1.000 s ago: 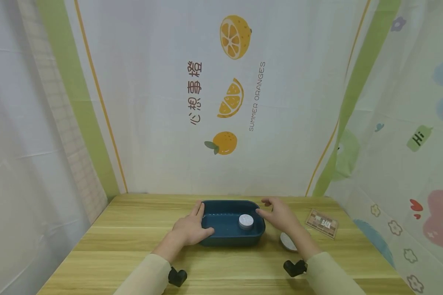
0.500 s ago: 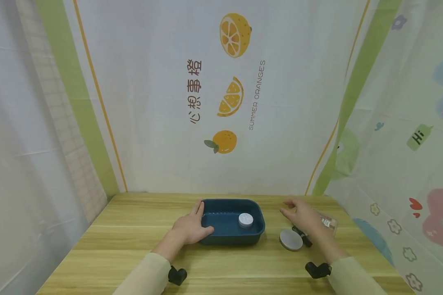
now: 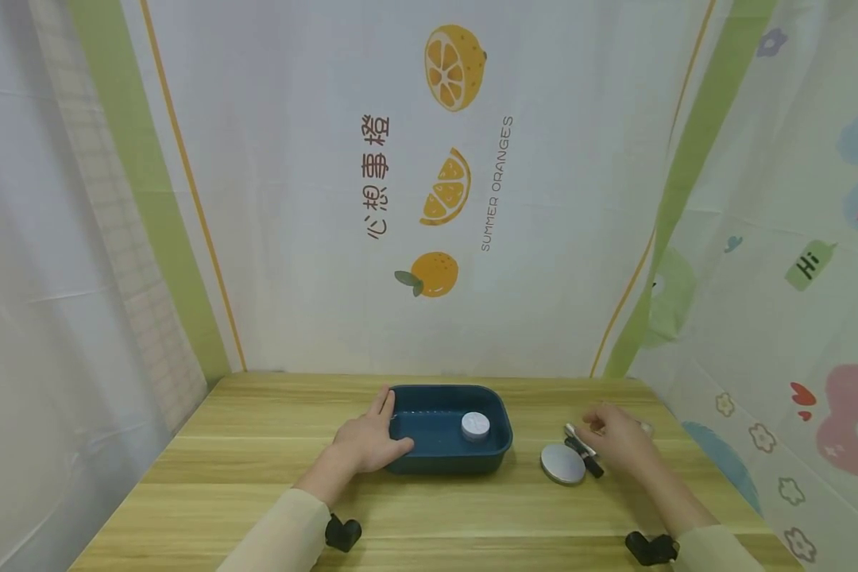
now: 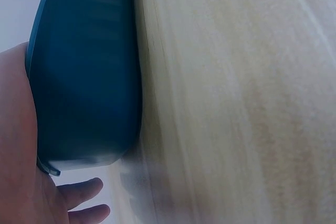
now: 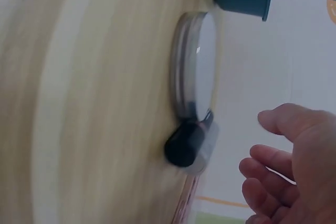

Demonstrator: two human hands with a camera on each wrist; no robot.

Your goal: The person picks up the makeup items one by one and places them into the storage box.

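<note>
My left hand (image 3: 369, 442) rests on the left end of a deep blue rectangular bin (image 3: 446, 463), fingers along the left rim and thumb over the front rim. Its fairly straight fingers show past the bin's wall (image 4: 86, 77) in the left wrist view. Inside the bin, toward the right, lies a small white round tin (image 3: 475, 426). My right hand (image 3: 618, 437) hovers to the right with loosely bent fingers, nothing visible between them. Beside it are a flat silver round tin (image 3: 562, 464), a short black tube (image 3: 590, 462) and a slim white tube (image 3: 579, 438).
A brown-patterned card (image 3: 646, 429) lies mostly hidden behind the right hand. The wooden table (image 3: 457, 516) ends at a white curtain (image 3: 314, 278) printed with oranges; another printed curtain (image 3: 751, 334) borders the right side.
My right hand has moved right, from the bin's right rim to above the card, uncovering the silver tin and the tubes. The left hand and bin stay put.
</note>
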